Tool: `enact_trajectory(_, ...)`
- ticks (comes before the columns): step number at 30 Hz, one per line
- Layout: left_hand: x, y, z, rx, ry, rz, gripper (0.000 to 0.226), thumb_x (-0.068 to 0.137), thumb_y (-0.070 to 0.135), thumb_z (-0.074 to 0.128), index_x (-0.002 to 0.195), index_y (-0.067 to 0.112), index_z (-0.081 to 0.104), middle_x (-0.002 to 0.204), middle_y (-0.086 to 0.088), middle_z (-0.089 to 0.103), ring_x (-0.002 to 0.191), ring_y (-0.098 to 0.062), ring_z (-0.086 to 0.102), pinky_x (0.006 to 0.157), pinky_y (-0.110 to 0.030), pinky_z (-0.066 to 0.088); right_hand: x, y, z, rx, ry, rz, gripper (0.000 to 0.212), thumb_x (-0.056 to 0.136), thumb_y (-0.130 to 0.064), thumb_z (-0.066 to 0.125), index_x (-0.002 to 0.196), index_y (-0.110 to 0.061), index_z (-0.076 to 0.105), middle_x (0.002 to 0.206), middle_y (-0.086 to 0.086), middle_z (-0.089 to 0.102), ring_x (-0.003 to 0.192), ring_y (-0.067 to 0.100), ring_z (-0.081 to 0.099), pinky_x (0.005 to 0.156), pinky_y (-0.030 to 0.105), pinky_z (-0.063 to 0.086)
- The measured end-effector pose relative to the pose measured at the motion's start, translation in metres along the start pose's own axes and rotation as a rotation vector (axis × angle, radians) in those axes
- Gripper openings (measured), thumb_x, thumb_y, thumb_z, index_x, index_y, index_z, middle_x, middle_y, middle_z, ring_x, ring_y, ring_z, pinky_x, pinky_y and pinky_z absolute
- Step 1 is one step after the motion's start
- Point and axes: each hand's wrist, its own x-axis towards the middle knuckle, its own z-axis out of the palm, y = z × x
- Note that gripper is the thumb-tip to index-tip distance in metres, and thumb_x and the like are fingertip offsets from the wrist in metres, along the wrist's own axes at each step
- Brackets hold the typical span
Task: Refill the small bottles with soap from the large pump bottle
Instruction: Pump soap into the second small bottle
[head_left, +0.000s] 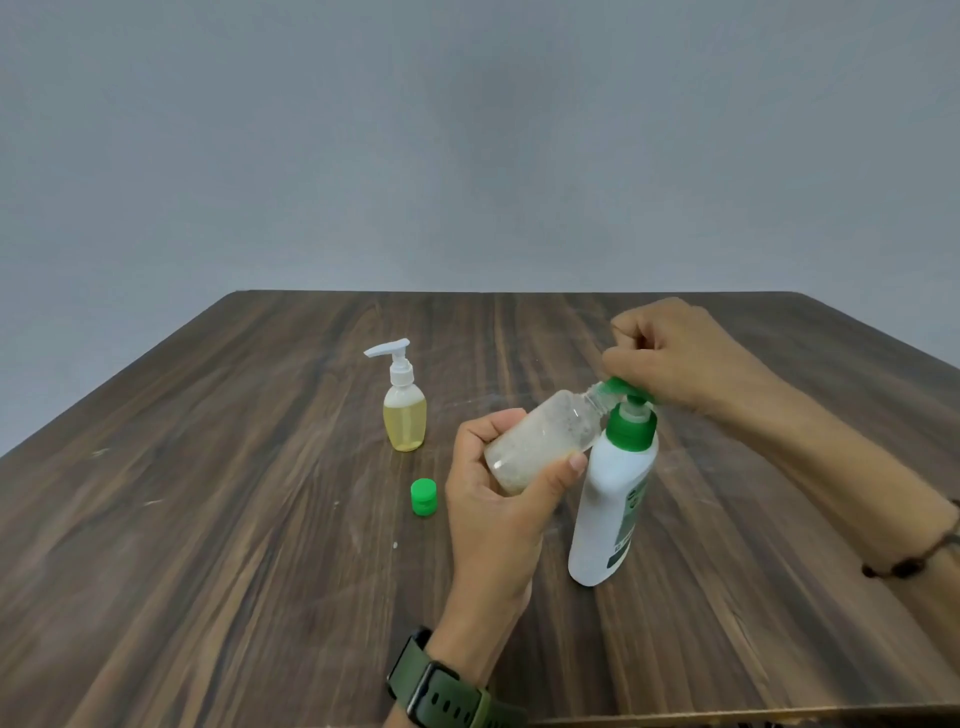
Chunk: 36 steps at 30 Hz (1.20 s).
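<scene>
The small clear bottle (540, 448) is gripped in the left hand (498, 499), fingers and thumb wrapped round its lower body, and it is held tilted well over — base down toward the palm, open neck up and to the right. That long axis is aimed straight at the green spout (615, 385) of the large pump bottle (613, 499), and the neck is seen touching, or all but touching, the spout's tip. Everything for the coming stroke is judged to hang on that one alignment: should the neck slip off the spout, soap would be sent down the outside.

The right hand (680, 353) is closed over the pump head from above, fingers curled in a loose fist — a pressing hold, it seems, though how far the pump is pushed down cannot be told. The large bottle stands upright on the wooden table (208, 519), just right of the left hand and nearer the right arm. A cloudy, foamy film is seen inside the small bottle; its fill level is hard to judge.

The green cap (424, 496) lies loose on the table, just left of the left hand. Farther back a second small bottle (404, 410) with a white pump stands upright, holding yellow liquid.

A green label is carried on the large bottle's side, but its writing is too blurred to be read.
</scene>
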Motion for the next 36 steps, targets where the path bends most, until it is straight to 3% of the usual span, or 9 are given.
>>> enact_trajectory(6, -0.002, 0.001, 0.002, -0.035, 0.010, -0.005, 0.049, 0.046, 0.022, 0.081, 0.089, 0.020, 0.058, 0.080, 0.011, 0.067, 0.070, -0.002, 0.063, 0.055, -0.015, 0.050, -0.001, 0.002, 0.002, 0.000, 0.043, -0.009, 0.039, 0.071, -0.006, 0.056, 0.045, -0.016, 0.029, 0.034, -0.007, 0.029, 0.036, 0.006, 0.031, 0.038, 0.012, 0.026)
enact_trajectory(11, -0.005, 0.003, 0.003, -0.012, 0.018, -0.002, 0.043, 0.054, 0.006, 0.077, 0.091, 0.017, 0.056, 0.076, 0.012, 0.068, 0.069, 0.000, 0.064, 0.056, -0.014, 0.050, 0.000, 0.000, 0.001, -0.044, 0.033, -0.029, 0.036, 0.071, -0.008, 0.056, 0.046, -0.015, 0.031, 0.035, -0.005, 0.032, 0.039, 0.007, 0.033, 0.038, 0.013, 0.028)
enact_trajectory(16, -0.010, 0.004, 0.004, 0.136, 0.056, 0.080, 0.045, 0.046, 0.031, 0.081, 0.083, 0.037, 0.057, 0.085, 0.020, 0.063, 0.076, 0.000, 0.063, 0.060, -0.018, 0.052, -0.001, -0.002, 0.003, -0.045, 0.051, -0.024, 0.036, 0.072, -0.006, 0.054, 0.047, -0.015, 0.029, 0.042, -0.006, 0.029, 0.039, 0.008, 0.030, 0.038, 0.015, 0.025)
enact_trajectory(22, -0.020, 0.000, 0.011, 0.304, 0.092, 0.177, 0.045, 0.054, 0.018, 0.079, 0.088, 0.028, 0.050, 0.085, 0.027, 0.058, 0.078, 0.003, 0.060, 0.059, -0.011, 0.048, -0.004, -0.001, 0.004, -0.042, 0.098, -0.016, 0.034, 0.072, -0.005, 0.053, 0.049, -0.013, 0.030, 0.047, -0.001, 0.030, 0.044, 0.009, 0.027, 0.041, 0.017, 0.022)
enact_trajectory(26, -0.027, -0.004, 0.015, 0.384, 0.065, 0.231, 0.045, 0.053, 0.035, 0.078, 0.088, 0.032, 0.050, 0.089, 0.028, 0.055, 0.083, 0.003, 0.058, 0.062, -0.012, 0.049, -0.007, -0.001, 0.010, -0.009, 0.154, -0.041, 0.034, 0.072, -0.007, 0.053, 0.049, -0.013, 0.029, 0.049, 0.001, 0.030, 0.051, 0.014, 0.029, 0.048, 0.025, 0.024)
enact_trajectory(31, -0.028, -0.005, 0.021, 0.267, 0.198, 0.114, 0.044, 0.046, 0.043, 0.076, 0.081, 0.042, 0.050, 0.083, 0.032, 0.057, 0.078, 0.002, 0.061, 0.059, -0.013, 0.049, -0.002, 0.000, 0.006, 0.069, 0.118, -0.033, 0.036, 0.073, -0.006, 0.054, 0.048, -0.014, 0.030, 0.045, -0.005, 0.030, 0.042, 0.006, 0.029, 0.041, 0.012, 0.028)
enact_trajectory(36, -0.016, -0.006, 0.020, 0.187, 0.212, 0.083, 0.044, 0.054, 0.022, 0.079, 0.086, 0.031, 0.051, 0.077, 0.036, 0.057, 0.072, 0.006, 0.061, 0.059, -0.015, 0.050, 0.001, 0.001, 0.008, 0.085, 0.097, -0.020, 0.039, 0.072, -0.005, 0.054, 0.046, -0.016, 0.026, 0.039, -0.007, 0.026, 0.041, 0.008, 0.028, 0.039, 0.014, 0.026)
